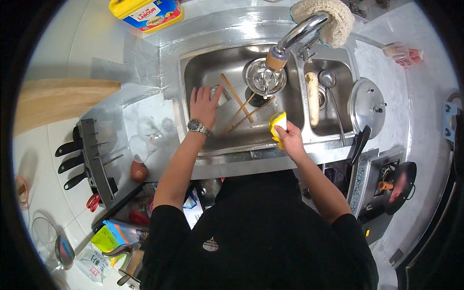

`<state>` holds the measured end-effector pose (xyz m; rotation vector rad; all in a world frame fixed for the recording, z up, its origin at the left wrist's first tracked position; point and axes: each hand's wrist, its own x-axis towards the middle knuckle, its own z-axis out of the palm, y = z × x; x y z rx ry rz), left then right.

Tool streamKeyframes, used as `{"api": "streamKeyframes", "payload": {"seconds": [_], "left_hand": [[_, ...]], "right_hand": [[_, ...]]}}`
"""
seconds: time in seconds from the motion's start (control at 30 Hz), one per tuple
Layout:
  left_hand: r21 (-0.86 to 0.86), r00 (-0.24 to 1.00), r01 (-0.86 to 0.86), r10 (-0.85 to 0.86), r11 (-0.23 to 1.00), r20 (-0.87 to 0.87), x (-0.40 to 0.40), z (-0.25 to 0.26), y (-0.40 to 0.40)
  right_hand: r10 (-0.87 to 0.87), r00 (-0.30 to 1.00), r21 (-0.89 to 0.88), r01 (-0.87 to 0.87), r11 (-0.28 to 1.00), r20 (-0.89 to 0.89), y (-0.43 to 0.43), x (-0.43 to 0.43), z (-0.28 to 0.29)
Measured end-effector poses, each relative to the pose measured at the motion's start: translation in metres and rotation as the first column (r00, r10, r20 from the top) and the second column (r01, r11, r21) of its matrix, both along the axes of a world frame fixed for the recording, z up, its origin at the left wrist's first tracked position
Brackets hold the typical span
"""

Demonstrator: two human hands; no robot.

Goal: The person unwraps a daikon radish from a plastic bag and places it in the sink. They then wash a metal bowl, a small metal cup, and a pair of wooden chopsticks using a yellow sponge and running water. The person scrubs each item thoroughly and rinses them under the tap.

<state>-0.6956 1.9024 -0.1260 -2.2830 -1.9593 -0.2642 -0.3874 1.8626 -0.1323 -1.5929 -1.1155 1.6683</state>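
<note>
My left hand (203, 108), with a metal watch on its wrist, is over the left part of the large sink basin (253, 139). Its fingers are spread over a small clear vessel, apparently a glass (225, 97), partly hidden by the hand; whether they grip it is unclear. My right hand (291, 139) grips a yellow-and-white sponge or cloth (278, 125) above the basin's front right. Between my hands, several wooden chopsticks (237, 93) lie crossed on the basin floor. A clear glass bowl (253, 84) sits under the faucet (299, 30), near the dark drain (255, 100).
The smaller basin holds a white radish (311, 101) and a steel ladle (328, 79). A pot lid (369, 108) rests at its right. Leftward are a clear cup (139, 148), a brown egg-like object (139, 172) and a knife rack (95, 159). A wok (400, 188) stands by the stove.
</note>
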Motion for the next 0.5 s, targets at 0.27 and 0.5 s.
{"api": "streamKeyframes", "payload": {"seconds": [0.27, 0.5], "left_hand": [[0.065, 0.994, 0.090, -0.087, 0.994, -0.061, -0.003, 0.030, 0.005], [0.148, 0.999, 0.007, -0.001, 0.989, -0.041, 0.001, 0.054, 0.008]], "right_hand": [[-0.064, 0.998, 0.072, 0.065, 0.995, -0.014, -0.001, 0.003, 0.015], [0.020, 0.966, 0.430, -0.132, 0.893, 0.256, 0.009, 0.006, 0.017]]}}
